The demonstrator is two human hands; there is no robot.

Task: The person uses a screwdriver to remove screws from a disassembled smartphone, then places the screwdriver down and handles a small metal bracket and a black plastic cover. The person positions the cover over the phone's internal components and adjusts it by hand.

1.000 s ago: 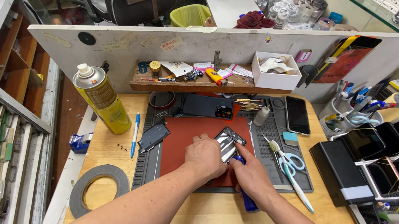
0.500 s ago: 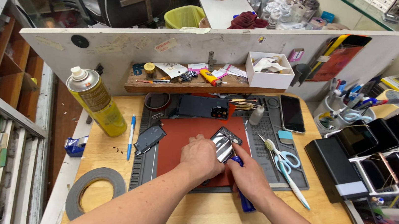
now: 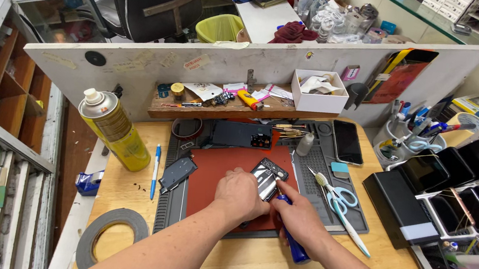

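Both forearms came in from the bottom edge and met over the red mat (image 3: 218, 171). Left hand (image 3: 240, 195) lay knuckles-up, fingers curled together and pressed down on the near end of the opened phone (image 3: 266, 177). Right hand (image 3: 300, 216) sat just beside it, fingers wrapped tight round a blue-handled tool (image 3: 293, 247); handle stuck out toward the body, tip end pointed at the phone. Couldn't see the tip's contact point.

Phone lay flat on the red mat, tilted diagonally, back off, dark frame with shiny silver internals showing. Near half hidden under the left hand.

Left of the mat: a dark back cover (image 3: 176, 173), a blue pen (image 3: 155, 170), a roll of grey tape (image 3: 110, 236) near the desk edge, a yellow spray can (image 3: 114, 130) upright. Right of the hands: blue-handled scissors (image 3: 334, 201) on the grey work mat (image 3: 319, 166). Farther back: another dark phone (image 3: 242, 134) flat, a black phone (image 3: 347, 142) face up, then a wooden shelf (image 3: 224, 108) with small parts and a white box (image 3: 318, 93).
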